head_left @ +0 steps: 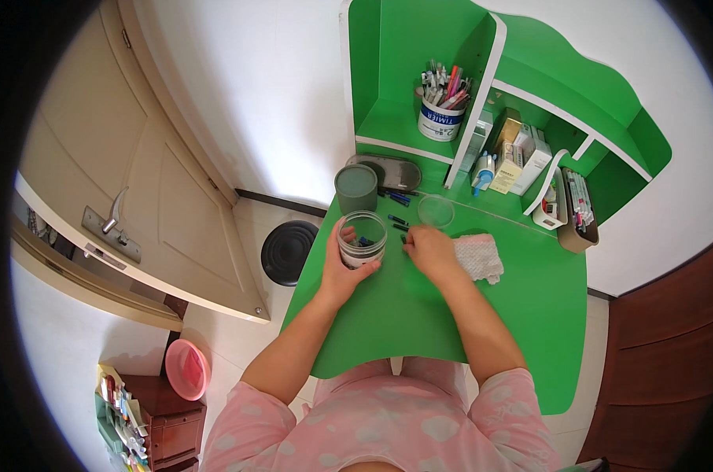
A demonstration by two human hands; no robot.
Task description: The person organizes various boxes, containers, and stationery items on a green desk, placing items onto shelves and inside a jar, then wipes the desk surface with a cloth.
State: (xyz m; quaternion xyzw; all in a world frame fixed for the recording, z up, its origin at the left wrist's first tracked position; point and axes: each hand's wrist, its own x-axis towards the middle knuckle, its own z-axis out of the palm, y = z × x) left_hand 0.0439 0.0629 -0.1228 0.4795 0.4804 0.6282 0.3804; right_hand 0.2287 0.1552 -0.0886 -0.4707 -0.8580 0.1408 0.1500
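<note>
My left hand (342,271) is wrapped round a clear jar (362,228) with an open top, held above the green desk (388,315). A few small dark blue pieces show inside the jar. My right hand (430,253) is low over the desk, right of the jar, its fingers curled and pressed together. Whatever they grip is hidden. Close to its fingertips lie short dark sticks (399,220), like ink cartridges, with several more (399,198) farther back. A clear round lid (436,211) lies just beyond my right hand.
A dark green canister (356,189) stands behind the jar, by a grey pencil case (388,171). Right of my hand lies a crumpled white cloth (479,258). The green shelf holds a pen tub (441,118), boxes (521,157) and a brown bin (580,228).
</note>
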